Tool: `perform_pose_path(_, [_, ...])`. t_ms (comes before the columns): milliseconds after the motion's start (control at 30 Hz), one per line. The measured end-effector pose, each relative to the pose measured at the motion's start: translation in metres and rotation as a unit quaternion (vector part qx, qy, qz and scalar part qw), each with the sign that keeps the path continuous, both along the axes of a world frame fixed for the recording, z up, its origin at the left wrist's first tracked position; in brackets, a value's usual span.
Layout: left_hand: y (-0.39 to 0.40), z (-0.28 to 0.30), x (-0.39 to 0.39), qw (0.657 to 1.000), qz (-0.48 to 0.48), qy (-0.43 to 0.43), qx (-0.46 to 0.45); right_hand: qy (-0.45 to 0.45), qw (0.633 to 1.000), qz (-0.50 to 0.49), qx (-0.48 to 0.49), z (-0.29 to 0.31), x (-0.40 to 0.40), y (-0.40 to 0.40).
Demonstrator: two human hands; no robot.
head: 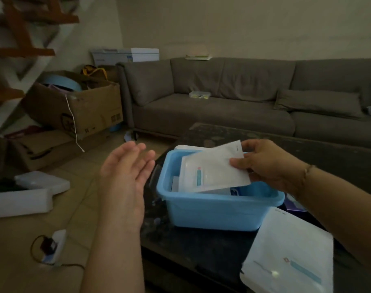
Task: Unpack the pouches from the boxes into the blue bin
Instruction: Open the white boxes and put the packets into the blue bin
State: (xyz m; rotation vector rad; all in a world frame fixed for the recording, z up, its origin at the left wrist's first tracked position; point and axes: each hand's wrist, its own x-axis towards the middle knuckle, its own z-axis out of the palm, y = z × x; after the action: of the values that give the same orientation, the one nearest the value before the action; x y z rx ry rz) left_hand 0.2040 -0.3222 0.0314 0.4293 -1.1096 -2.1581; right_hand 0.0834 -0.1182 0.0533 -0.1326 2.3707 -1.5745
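1. Nearest, at about 5 o'clock, a second white pouch [290,256] lies flat on the dark table [201,250], just beside the blue bin [218,210]; it is not yet in the bin.
2. At 9 o'clock of the bin the left hand [125,172] hangs in the air with fingers straight and spread, palm turned toward the bin, holding nothing.
3. The bin stands at the table's near-left part. A white pouch [214,168] is tilted over its mouth, lower edge already inside, resting on other white packets within.
4. At 3 o'clock of the bin the right hand [264,163] pinches that pouch's right edge, thumb on top.
5. The step in hand looks like dropping this pouch in. The next move probably calls for letting go so it slides flat, then reaching for the pouch at 5 o'clock.
6. A white box edge [186,147] shows behind the bin at 12 o'clock; nothing seems to block the drop.
7. Farther off: cardboard boxes [74,106] at 10 o'clock, a grey sofa [222,102] at 12 o'clock.
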Motion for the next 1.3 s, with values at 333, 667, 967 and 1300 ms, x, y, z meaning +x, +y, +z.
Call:
perform_pose_path(333, [-0.003, -0.003, -0.003, 1.0, 0.003, 0.011, 0.004, -0.073, 0.994, 0.042, 0.069, -0.033, -0.017, -0.018])
perform_pose_path(667, [-0.001, -0.003, -0.005, 1.0, -0.006, 0.013, 0.004, 0.0, 0.929, 0.106, 0.355, -0.035, -0.018, -0.018])
perform_pose_path(967, [0.0, -0.002, -0.004, 1.0, -0.008, 0.008, 0.002, 0.031, 0.862, 0.194, 0.468, -0.033, -0.017, -0.018])
perform_pose_path(1300, [0.009, -0.001, -0.003, 0.999, -0.011, 0.008, -0.036, 0.32, 0.925, 0.087, 0.187, -0.005, 0.06, 0.051])
